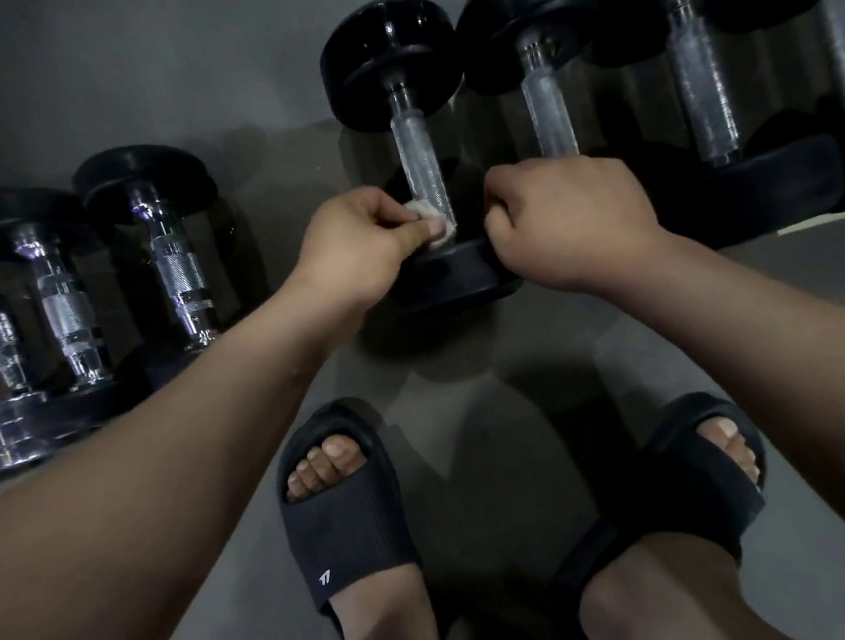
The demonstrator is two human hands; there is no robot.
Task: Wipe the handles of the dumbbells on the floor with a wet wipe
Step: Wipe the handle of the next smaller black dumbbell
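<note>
The wipe (432, 219) is pressing on the handle's (420, 165) near end, on the middle dumbbell (385, 60). The left hand (366, 237) is pinching it. The right hand (565, 218) is curling beside the near head, its hold unclear. Wrapping the wipe round and stroking the full length should be cleaning best.

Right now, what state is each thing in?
wet wipe, crumpled, pressed on the handle's near end.
left hand, pinches the wet wipe.
right hand, fingers curled; grip hidden.
middle dumbbell, lying on the floor.
other dumbbells, lined up beside it.
</note>
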